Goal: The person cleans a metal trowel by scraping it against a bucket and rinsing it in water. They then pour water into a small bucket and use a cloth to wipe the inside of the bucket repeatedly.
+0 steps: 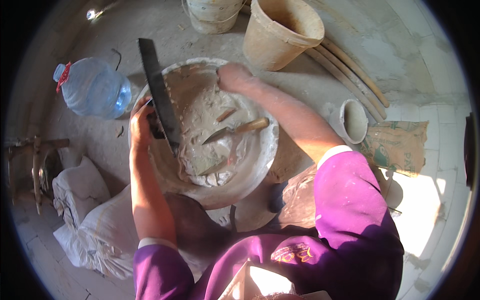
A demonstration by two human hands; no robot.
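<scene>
Over the left part of the basin, the left hand is clamped on a long dark trowel with a toothed edge. Most of the grip is hidden behind the blade, as are some of the fingertips. The blade runs from above that hand down to its right.

To the right of it, at the basin's far rim, the right hand is curled with its knuckles up; its fingers are turned away and slightly blurred, so whether they are together on something I cannot tell.

Below the right hand, inside the basin, a small brownish piece lies in grey wet mix, and a pointing trowel rests with its wooden handle toward the right and its blade tip smeared. Nearer the wearer is a crumpled, coated mass whose material is hard to make out.

Left of the left hand lies a clear blue jug. Beyond the right hand stand a stained bucket, its bottom contents shadowed, and a white pail cut off by the upper edge.
</scene>
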